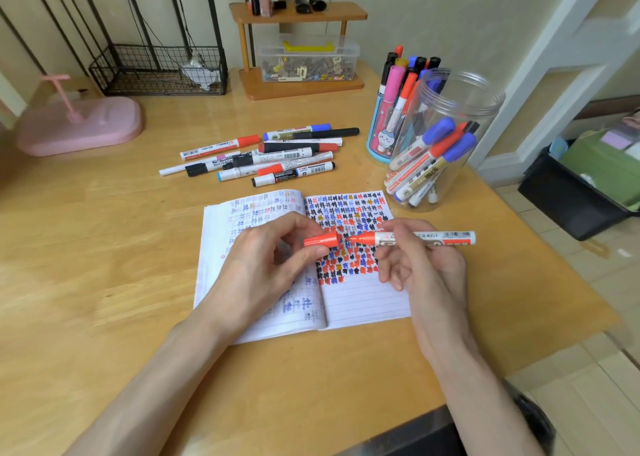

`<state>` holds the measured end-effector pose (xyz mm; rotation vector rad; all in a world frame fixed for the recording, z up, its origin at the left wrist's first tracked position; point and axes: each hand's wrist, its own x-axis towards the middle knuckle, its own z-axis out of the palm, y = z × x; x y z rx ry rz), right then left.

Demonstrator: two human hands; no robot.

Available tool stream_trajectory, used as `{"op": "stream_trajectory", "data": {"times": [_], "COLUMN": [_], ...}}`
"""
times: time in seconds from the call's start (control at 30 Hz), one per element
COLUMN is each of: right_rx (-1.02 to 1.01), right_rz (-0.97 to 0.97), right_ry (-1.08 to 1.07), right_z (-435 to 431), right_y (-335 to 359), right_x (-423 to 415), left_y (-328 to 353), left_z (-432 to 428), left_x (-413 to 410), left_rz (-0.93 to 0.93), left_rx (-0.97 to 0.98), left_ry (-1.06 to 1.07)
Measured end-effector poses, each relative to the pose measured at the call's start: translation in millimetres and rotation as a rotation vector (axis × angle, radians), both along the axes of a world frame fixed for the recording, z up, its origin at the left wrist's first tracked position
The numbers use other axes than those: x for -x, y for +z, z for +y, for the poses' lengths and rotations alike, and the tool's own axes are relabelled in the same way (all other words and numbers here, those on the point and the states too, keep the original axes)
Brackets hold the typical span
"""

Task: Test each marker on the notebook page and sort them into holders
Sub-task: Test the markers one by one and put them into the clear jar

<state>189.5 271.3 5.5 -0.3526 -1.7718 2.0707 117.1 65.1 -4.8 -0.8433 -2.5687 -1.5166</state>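
Note:
An open notebook [363, 299] lies on the wooden desk, its right page covered with red, blue, black and gold test marks. Above it my left hand [263, 258] pinches a red cap [320, 240]. My right hand [422, 265] grips a red marker [426, 238] held level, its tip pointing left at the cap's mouth, a small gap apart. Behind the notebook lies a pile of loose markers [270, 156]. At the right stand a blue cartoon holder [381, 137] and a clear plastic jar [446, 137], both holding several markers.
A pink stand [83, 126] sits at the far left. A wire basket [159, 71] and a wooden shelf [298, 50] with a clear clip box stand at the back. The desk's right edge drops to a tiled floor with a dark bin [575, 192].

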Motion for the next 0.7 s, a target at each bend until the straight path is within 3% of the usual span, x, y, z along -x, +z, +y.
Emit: {"op": "stream_trajectory", "data": {"times": [0.37,0.7], "right_rx": [-0.148,-0.112], "right_rz": [0.011,0.086], "right_ry": [0.174,0.201], "right_z": [-5.0,-7.3], "right_y": [-0.7,-3.1], "right_x": [-3.1,1.3], "left_y": [0.8,1.0], "left_z": [4.1,11.2], "left_x": [-6.4,-13.0], "left_rz": [-0.068,-0.101], "left_rx": [-0.051,-0.165], "left_ry": [-0.058,-0.02]}}
